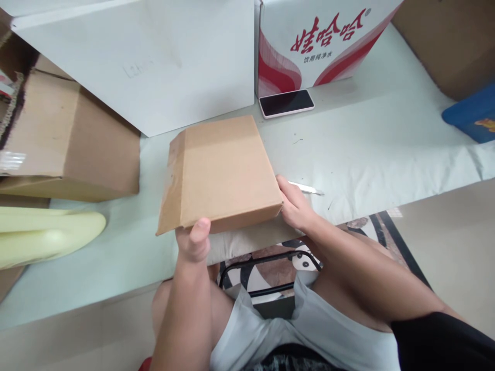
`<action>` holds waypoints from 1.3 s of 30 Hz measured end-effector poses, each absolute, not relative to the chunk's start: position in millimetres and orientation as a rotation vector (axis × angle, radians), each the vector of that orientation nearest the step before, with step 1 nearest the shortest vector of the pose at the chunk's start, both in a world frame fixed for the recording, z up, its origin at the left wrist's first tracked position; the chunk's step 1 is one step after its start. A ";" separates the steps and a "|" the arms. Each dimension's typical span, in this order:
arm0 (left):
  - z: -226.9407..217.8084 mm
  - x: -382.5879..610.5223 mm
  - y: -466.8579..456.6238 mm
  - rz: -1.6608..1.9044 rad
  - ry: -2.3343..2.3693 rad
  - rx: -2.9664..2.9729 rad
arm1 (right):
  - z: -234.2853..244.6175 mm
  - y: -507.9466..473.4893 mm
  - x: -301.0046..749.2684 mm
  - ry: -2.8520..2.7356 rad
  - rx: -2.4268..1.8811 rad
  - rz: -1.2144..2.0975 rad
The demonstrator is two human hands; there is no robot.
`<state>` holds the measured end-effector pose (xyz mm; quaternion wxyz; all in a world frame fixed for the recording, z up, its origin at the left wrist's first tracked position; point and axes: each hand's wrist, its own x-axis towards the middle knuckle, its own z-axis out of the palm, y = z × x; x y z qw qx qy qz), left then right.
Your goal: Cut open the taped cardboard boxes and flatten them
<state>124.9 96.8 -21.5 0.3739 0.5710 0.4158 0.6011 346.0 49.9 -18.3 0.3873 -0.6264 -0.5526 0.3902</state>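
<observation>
Pale covered surface [386, 139] lies beneath a brown cardboard box [228, 170] near its front edge, left hand [193, 241] clamped on the near side and right hand [294, 203] on the near right corner, apparently to steady both ends

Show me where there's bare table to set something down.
Widest: the cloth between the phone and the blue object. Smaller: between the yellow object and the left hand. Crowded: the back left, with white box and large brown carton.
</observation>
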 end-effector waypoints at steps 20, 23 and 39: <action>-24.2 122.0 95.1 1.513 1.094 1.448 | -16.2 49.6 345.6 -1.415 -1.588 0.988; -22.6 123.3 94.2 1.493 1.138 1.453 | -16.6 49.4 345.9 -1.416 -1.588 0.984; -21.3 123.7 93.0 1.508 1.091 1.367 | -17.8 49.4 346.1 -1.424 -1.579 0.990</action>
